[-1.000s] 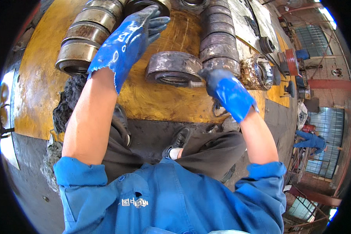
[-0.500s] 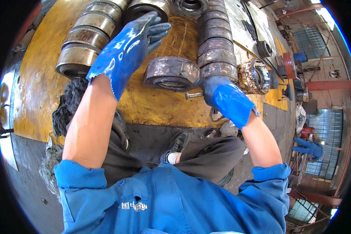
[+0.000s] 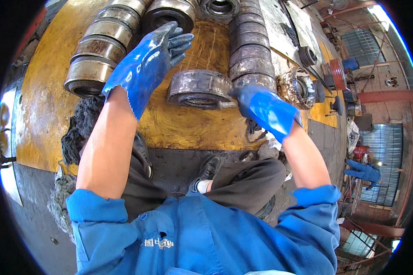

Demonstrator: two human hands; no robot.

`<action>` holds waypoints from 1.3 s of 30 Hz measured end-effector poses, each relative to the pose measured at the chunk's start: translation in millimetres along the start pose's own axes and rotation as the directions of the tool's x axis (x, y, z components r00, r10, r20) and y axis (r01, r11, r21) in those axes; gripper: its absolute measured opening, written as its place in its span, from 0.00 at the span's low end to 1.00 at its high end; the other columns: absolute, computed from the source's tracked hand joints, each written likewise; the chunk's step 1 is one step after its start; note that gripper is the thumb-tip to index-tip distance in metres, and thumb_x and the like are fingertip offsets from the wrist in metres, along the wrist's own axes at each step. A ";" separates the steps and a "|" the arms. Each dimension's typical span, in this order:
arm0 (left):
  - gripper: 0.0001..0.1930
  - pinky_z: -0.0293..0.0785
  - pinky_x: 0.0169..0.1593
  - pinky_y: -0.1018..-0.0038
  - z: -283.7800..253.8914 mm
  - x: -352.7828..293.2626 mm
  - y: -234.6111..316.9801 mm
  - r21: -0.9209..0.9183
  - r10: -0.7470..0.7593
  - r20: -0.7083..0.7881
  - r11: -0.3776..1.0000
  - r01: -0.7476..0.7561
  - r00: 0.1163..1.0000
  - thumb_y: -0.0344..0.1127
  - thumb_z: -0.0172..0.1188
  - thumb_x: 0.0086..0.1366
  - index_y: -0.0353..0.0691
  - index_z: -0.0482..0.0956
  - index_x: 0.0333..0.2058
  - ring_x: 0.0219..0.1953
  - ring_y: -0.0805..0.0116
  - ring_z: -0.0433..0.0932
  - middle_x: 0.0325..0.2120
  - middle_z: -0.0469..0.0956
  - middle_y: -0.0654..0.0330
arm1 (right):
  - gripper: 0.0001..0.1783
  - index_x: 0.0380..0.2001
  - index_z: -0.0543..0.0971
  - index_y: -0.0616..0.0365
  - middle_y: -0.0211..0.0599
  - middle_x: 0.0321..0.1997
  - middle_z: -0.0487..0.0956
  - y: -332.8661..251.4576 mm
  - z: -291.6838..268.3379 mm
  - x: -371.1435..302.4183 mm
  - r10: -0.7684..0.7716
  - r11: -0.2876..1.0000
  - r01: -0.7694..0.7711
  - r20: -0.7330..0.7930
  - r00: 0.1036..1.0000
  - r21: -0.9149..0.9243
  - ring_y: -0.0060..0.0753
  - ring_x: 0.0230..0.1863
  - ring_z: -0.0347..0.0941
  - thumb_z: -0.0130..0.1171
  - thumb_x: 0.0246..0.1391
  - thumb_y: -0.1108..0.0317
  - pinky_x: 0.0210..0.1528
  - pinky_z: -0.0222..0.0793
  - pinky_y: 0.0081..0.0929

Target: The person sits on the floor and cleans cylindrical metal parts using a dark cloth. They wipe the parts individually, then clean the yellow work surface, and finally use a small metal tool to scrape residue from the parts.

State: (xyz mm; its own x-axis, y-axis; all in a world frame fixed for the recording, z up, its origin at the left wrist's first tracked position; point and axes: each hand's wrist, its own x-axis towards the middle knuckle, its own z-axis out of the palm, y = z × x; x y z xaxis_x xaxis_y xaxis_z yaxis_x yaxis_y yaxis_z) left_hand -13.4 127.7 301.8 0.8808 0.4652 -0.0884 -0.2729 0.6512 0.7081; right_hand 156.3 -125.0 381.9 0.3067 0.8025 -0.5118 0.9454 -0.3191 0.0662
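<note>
My left hand (image 3: 147, 64), in a blue rubber glove, hangs in the air with its fingers stretched out, holding nothing. Just to its right, a thick steel ring (image 3: 201, 87) with a dark, worn surface lies on the yellow sheet. My right hand (image 3: 267, 109), gloved the same way, is closed around a metal rod with a bolt-like end (image 3: 227, 105). That end is blurred and overlaps the ring's lower right edge; I cannot tell whether it touches. My fingers hide the rest of the rod. Behind this hand runs a row of dark rings (image 3: 253, 66).
A row of shinier rings (image 3: 92, 71) stands at the left, with a dark rag heap (image 3: 83, 121) below it. Another large ring (image 3: 170, 13) sits at the back. A rusty flanged part (image 3: 299, 87) is on the right. Far right, a person in blue (image 3: 365, 172) is bending.
My right hand has swung slightly up and left, carrying the rod's end toward the ring's lower right edge. My left hand has shifted slightly down and stays spread.
</note>
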 end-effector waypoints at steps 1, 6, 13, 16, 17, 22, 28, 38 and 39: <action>0.29 0.67 0.70 0.65 9.1 -0.5 1.2 0.007 -0.005 0.020 1.000 0.005 1.000 0.51 0.47 0.80 0.36 0.64 0.69 0.67 0.57 0.73 0.64 0.74 0.47 | 0.16 0.52 0.85 0.52 0.51 0.43 0.84 8.8 8.4 -1.6 0.033 0.999 -0.033 0.066 0.997 0.003 0.50 0.43 0.83 0.54 0.66 0.66 0.48 0.78 0.45; 0.28 0.68 0.69 0.64 -10.9 8.7 0.2 0.029 0.077 0.075 0.996 -0.079 0.994 0.50 0.47 0.80 0.37 0.64 0.69 0.66 0.56 0.73 0.65 0.73 0.48 | 0.11 0.41 0.86 0.56 0.51 0.41 0.86 21.1 20.2 5.3 -0.081 0.996 0.077 -0.154 0.985 -0.033 0.47 0.37 0.82 0.56 0.64 0.67 0.41 0.75 0.45; 0.24 0.75 0.61 0.63 1.2 10.5 8.5 0.017 0.079 -0.015 0.997 -0.079 0.997 0.51 0.51 0.79 0.45 0.73 0.64 0.58 0.62 0.80 0.59 0.80 0.55 | 0.32 0.66 0.76 0.38 0.50 0.53 0.84 -1.1 11.8 -2.8 0.298 0.953 -0.291 0.096 0.950 -0.081 0.54 0.53 0.82 0.64 0.56 0.68 0.56 0.78 0.48; 0.23 0.75 0.60 0.63 1.2 10.5 7.4 -0.001 0.063 -0.006 0.998 -0.063 0.998 0.50 0.51 0.79 0.44 0.73 0.64 0.57 0.62 0.80 0.59 0.80 0.54 | 0.38 0.69 0.72 0.34 0.51 0.53 0.83 7.4 20.7 -27.0 0.134 0.989 -0.133 0.005 0.991 -0.057 0.55 0.51 0.82 0.62 0.54 0.72 0.53 0.79 0.50; 0.23 0.76 0.60 0.63 0.2 14.3 7.2 0.017 0.042 -0.010 0.999 -0.042 0.999 0.50 0.50 0.79 0.43 0.74 0.63 0.58 0.61 0.80 0.59 0.80 0.54 | 0.35 0.70 0.71 0.34 0.52 0.52 0.84 6.7 21.1 -28.5 0.081 0.993 -0.078 0.033 0.996 -0.084 0.55 0.49 0.83 0.54 0.60 0.72 0.51 0.79 0.51; 0.23 0.76 0.60 0.61 6.6 24.4 1.4 0.034 0.008 -0.061 0.999 -0.006 0.998 0.49 0.50 0.79 0.43 0.73 0.64 0.59 0.59 0.80 0.60 0.80 0.53 | 0.30 0.70 0.70 0.36 0.49 0.51 0.85 -5.6 10.5 -7.9 0.186 0.970 -0.149 0.187 0.965 -0.193 0.54 0.50 0.84 0.47 0.67 0.69 0.49 0.80 0.49; 0.24 0.75 0.61 0.60 13.3 29.9 -4.5 0.045 -0.030 -0.074 0.998 0.033 0.997 0.51 0.48 0.79 0.42 0.71 0.64 0.60 0.57 0.79 0.60 0.80 0.51 | 0.32 0.71 0.70 0.36 0.51 0.48 0.86 10.8 23.1 -11.8 0.108 0.993 -0.101 0.129 0.986 -0.060 0.54 0.47 0.84 0.51 0.63 0.70 0.48 0.81 0.50; 0.26 0.74 0.63 0.58 28.4 23.9 0.1 0.075 -0.089 -0.186 0.992 0.104 0.979 0.54 0.50 0.78 0.43 0.72 0.64 0.61 0.56 0.78 0.61 0.78 0.51 | 0.26 0.62 0.79 0.43 0.54 0.54 0.83 -13.8 -12.3 13.0 0.219 0.972 -0.233 0.256 0.942 0.027 0.54 0.54 0.83 0.48 0.64 0.73 0.54 0.79 0.48; 0.27 0.75 0.63 0.59 30.7 23.4 1.2 0.066 -0.102 -0.198 0.991 0.117 0.975 0.54 0.50 0.78 0.43 0.72 0.65 0.61 0.56 0.78 0.61 0.78 0.51 | 0.26 0.63 0.79 0.43 0.54 0.54 0.84 -10.6 -12.4 11.5 0.193 0.978 -0.207 0.229 0.954 0.039 0.55 0.53 0.83 0.48 0.63 0.73 0.54 0.80 0.48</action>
State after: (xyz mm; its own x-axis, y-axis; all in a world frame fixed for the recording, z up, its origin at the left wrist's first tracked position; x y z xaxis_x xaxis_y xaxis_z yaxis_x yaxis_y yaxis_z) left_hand 18.8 120.9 322.1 0.8099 0.5058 -0.2970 -0.1420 0.6604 0.7374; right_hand 151.1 -106.2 385.9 0.4495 0.5887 -0.6718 0.8566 -0.4973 0.1374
